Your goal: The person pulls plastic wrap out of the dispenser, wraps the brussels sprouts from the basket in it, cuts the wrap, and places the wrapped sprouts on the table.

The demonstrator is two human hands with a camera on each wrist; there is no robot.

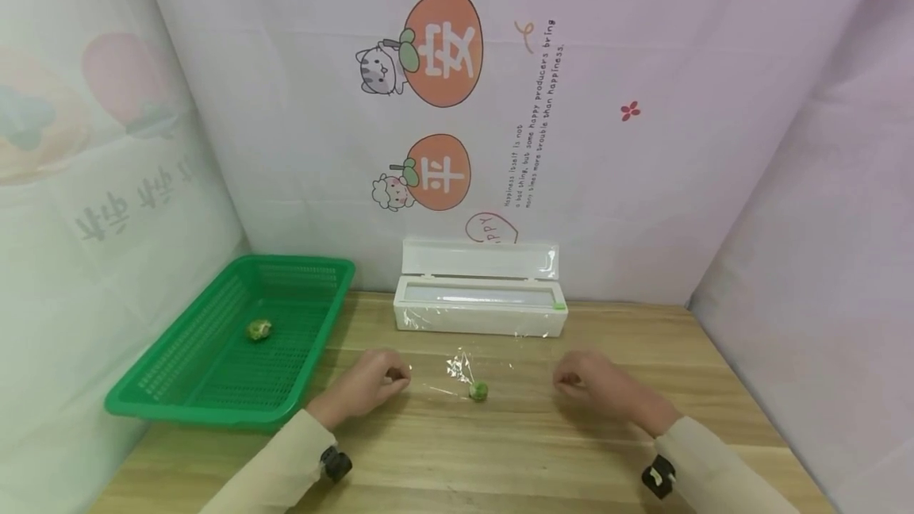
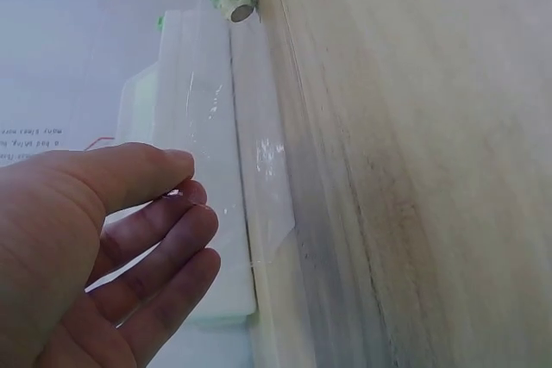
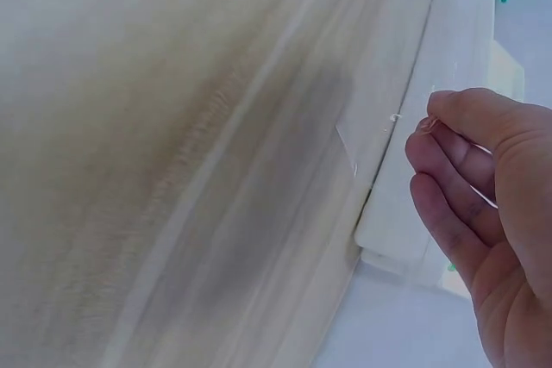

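A sheet of clear cling film [image 1: 460,369] stretches from the white cling film dispenser [image 1: 480,324] toward me. My left hand [image 1: 364,385] pinches one corner of it between thumb and forefinger, while my right hand [image 1: 607,391] pinches the opposite corner. Between the two hands, a small Brussels sprout [image 1: 478,392] sits at the film. Its pale cut stem faces the camera in the left wrist view. The dispenser's clear lid [image 1: 480,260] stands raised at the back, and a green piece [image 1: 559,306] shows at the box's right end.
Left of my left hand is a green plastic basket [image 1: 200,416] with another Brussels sprout [image 1: 259,330] inside. Everything stands on a wooden table [image 1: 500,466]. Printed white cloth [image 1: 600,205] hangs behind and along both sides.
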